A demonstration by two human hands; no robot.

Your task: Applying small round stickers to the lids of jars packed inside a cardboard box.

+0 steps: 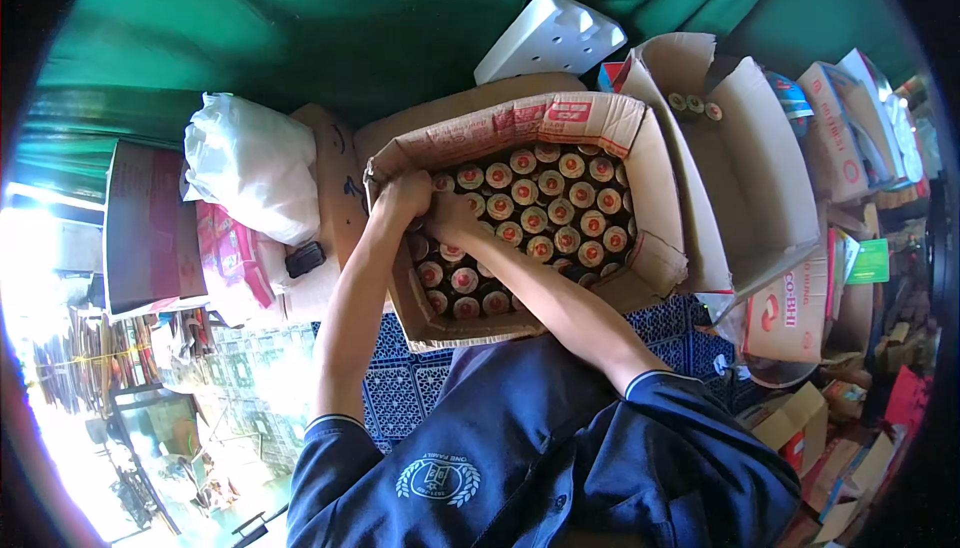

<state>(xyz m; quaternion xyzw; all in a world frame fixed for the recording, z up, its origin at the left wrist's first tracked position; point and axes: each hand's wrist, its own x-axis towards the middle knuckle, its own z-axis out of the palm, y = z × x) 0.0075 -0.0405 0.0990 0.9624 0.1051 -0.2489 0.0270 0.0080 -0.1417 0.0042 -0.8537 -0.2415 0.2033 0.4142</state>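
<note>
Before me stands an open cardboard box (pixel 652 173) filled with rows of small round-topped containers (pixel 560 210), dark-sided, with pale lids bearing a red mark. My left hand (pixel 405 194) is at the box's far left corner, its fingers bent down inside the wall. Close beside it, my right hand (pixel 450 216) reaches down among the containers, fingers curled. What either hand grips, if anything, is hidden beneath the knuckles.
Right of the box is another open cardboard box (pixel 765 173) with a few similar containers. A white foam block (pixel 551 36) lies behind, below green cloth (pixel 337 15). At left are a white plastic bag (pixel 251 165) and a small black object (pixel 304 259).
</note>
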